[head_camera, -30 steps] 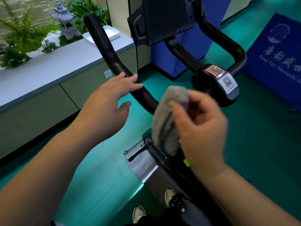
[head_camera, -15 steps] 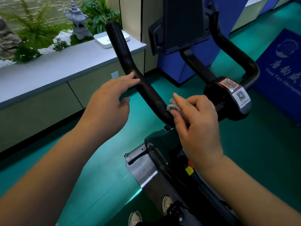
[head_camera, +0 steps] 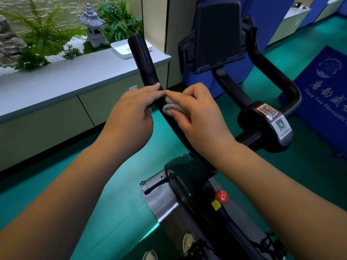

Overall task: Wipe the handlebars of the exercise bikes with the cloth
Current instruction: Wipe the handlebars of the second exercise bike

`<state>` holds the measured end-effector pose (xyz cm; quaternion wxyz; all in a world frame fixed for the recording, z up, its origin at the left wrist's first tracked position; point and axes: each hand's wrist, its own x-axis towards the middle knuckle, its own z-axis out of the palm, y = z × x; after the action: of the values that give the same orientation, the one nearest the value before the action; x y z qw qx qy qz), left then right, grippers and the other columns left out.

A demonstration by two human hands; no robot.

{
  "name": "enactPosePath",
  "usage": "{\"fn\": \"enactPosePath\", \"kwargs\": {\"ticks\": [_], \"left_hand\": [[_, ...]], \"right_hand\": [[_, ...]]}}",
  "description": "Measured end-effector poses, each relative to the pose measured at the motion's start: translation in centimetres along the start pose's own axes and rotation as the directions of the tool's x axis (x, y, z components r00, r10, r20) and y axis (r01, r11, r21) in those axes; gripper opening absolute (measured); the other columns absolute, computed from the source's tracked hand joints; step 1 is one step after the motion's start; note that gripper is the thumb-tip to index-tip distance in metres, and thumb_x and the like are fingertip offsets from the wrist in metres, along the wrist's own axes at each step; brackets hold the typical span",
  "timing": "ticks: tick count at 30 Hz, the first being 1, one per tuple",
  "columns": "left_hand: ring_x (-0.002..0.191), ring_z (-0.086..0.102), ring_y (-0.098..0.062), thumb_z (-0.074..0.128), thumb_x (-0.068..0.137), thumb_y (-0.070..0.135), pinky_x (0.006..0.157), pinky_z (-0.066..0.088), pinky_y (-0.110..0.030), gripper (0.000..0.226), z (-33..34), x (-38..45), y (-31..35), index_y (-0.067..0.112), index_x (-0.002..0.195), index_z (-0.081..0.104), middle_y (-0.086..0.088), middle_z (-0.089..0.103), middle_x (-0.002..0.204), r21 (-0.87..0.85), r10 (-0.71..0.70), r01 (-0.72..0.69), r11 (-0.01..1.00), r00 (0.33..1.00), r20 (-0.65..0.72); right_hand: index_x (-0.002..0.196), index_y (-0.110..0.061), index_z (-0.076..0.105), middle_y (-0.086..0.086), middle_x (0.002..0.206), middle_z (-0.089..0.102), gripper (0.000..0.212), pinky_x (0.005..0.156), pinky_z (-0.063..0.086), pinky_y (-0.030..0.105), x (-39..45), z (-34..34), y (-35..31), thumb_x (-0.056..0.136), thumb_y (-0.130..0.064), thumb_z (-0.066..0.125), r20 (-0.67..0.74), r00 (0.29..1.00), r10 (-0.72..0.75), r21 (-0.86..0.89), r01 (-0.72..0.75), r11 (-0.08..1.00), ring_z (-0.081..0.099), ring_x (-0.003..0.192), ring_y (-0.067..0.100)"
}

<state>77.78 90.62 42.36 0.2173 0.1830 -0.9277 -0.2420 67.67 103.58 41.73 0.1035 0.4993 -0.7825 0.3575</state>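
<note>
- The right hand (head_camera: 195, 117) holds a small grey cloth (head_camera: 170, 106) bunched under curled fingers and presses it against the left bar of the black handlebars (head_camera: 144, 62), about halfway along its rising stretch.
- The left hand (head_camera: 131, 113) rests on the same bar just left of the cloth, fingers fairly straight and laid over the tube; its fingertips meet those of the right hand, so the two hands are together on the bar.
- The bar runs from the centre clamp (head_camera: 266, 124) near the person up and away to a rounded end on the far left; the right bar (head_camera: 277, 76) curves off on the far side of the clamp and is untouched by either hand.
- The cloth looks soft, light and limp; it will likely fold wherever it is squeezed, so wadding it in the palm and wrapping it partly round the tube should give fuller contact.
- The bar looks stiff, smooth and fixed; it should take firm pressure, and the cloth should slide along it easily.
- The steadying hand is best kept on the bar ahead of the cloth.
- A dark screen mount (head_camera: 216, 34) stands beyond the hands.
</note>
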Motion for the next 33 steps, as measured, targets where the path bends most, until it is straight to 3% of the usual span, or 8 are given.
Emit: {"fn": "enactPosePath", "kwargs": {"ticks": [2,7,11,17,22,25,28,33], "left_hand": [[0.131,0.035,-0.005,0.044,0.089,-0.006,0.101,0.017,-0.009,0.057,-0.1,-0.1,0.0,0.029,0.133,0.053,0.017,0.043,0.144,-0.003,-0.006,0.006,1.000,1.000,0.001],[0.131,0.038,-0.004,0.045,0.088,-0.008,0.100,0.016,0.001,0.054,0.0,-0.8,-0.3,0.025,0.128,0.058,0.015,0.045,0.143,-0.025,-0.019,0.018,1.000,1.000,-0.014],[0.133,0.036,-0.005,0.044,0.090,-0.005,0.105,0.021,-0.012,0.052,0.3,-1.2,0.4,0.027,0.128,0.058,0.017,0.044,0.143,0.001,-0.029,0.029,1.000,0.999,-0.020],[0.132,0.035,-0.011,0.046,0.091,0.000,0.108,0.020,-0.018,0.047,1.2,-2.0,2.3,0.027,0.127,0.059,0.015,0.045,0.142,0.031,-0.018,0.017,0.999,1.000,0.004],[0.132,0.034,-0.012,0.046,0.092,0.000,0.111,0.024,-0.023,0.046,1.6,-3.2,3.6,0.026,0.129,0.058,0.015,0.044,0.142,0.058,-0.052,0.053,0.997,0.999,-0.005],[0.132,0.035,-0.012,0.046,0.092,0.001,0.112,0.025,-0.025,0.046,1.7,-4.1,4.2,0.025,0.129,0.058,0.015,0.045,0.141,0.069,-0.074,0.075,0.995,0.997,-0.023],[0.131,0.036,-0.013,0.047,0.091,0.000,0.110,0.023,-0.023,0.045,1.9,-5.4,4.6,0.025,0.127,0.059,0.013,0.047,0.140,0.092,-0.117,0.123,0.988,0.991,-0.059],[0.129,0.040,-0.016,0.052,0.089,0.004,0.107,0.021,-0.021,0.042,2.1,-8.4,5.0,0.025,0.125,0.061,0.010,0.049,0.139,0.169,-0.208,0.223,0.960,0.972,-0.106]], "right_hand": [[0.124,-0.008,0.064,0.009,0.093,0.047,0.038,0.078,0.041,0.016,0.9,0.3,0.1,0.087,-0.014,0.067,0.029,1.000,-0.008,0.060,0.006,0.998,0.050,0.085,0.021],[0.114,-0.016,0.071,0.007,0.096,0.049,0.027,0.077,0.046,0.028,-1.6,-1.7,0.9,0.088,-0.018,0.063,0.172,0.967,-0.190,0.091,0.177,0.980,0.051,0.084,0.023],[0.106,-0.020,0.075,0.003,0.097,0.052,0.022,0.076,0.038,0.017,-3.4,-3.3,1.3,0.087,-0.020,0.063,0.236,0.943,-0.233,0.060,0.225,0.973,0.048,0.081,0.021],[0.105,-0.021,0.075,-0.001,0.096,0.052,0.027,0.075,0.036,0.015,-4.5,-5.2,1.7,0.088,-0.030,0.056,0.294,0.925,-0.242,0.072,0.231,0.970,0.047,0.082,0.016],[0.103,-0.024,0.075,-0.002,0.094,0.054,0.029,0.069,0.048,0.034,-6.4,-7.8,3.2,0.087,-0.032,0.053,0.369,0.891,-0.266,0.068,0.259,0.963,0.054,0.084,0.019],[0.104,-0.026,0.075,-0.007,0.092,0.051,0.025,0.071,0.048,0.031,-7.8,-9.4,5.3,0.082,-0.026,0.063,0.418,0.878,-0.231,0.066,0.225,0.972,0.054,0.086,0.015],[0.112,-0.024,0.072,-0.008,0.094,0.050,0.031,0.078,0.045,0.024,-8.9,-10.4,6.7,0.082,-0.023,0.062,0.386,0.901,-0.198,0.095,0.175,0.980,0.053,0.089,0.011],[0.121,-0.020,0.066,-0.003,0.096,0.053,0.036,0.077,0.048,0.026,-7.7,-9.1,4.5,0.087,-0.016,0.059,0.256,0.934,-0.250,0.287,0.174,0.942,0.055,0.088,0.009]]}}
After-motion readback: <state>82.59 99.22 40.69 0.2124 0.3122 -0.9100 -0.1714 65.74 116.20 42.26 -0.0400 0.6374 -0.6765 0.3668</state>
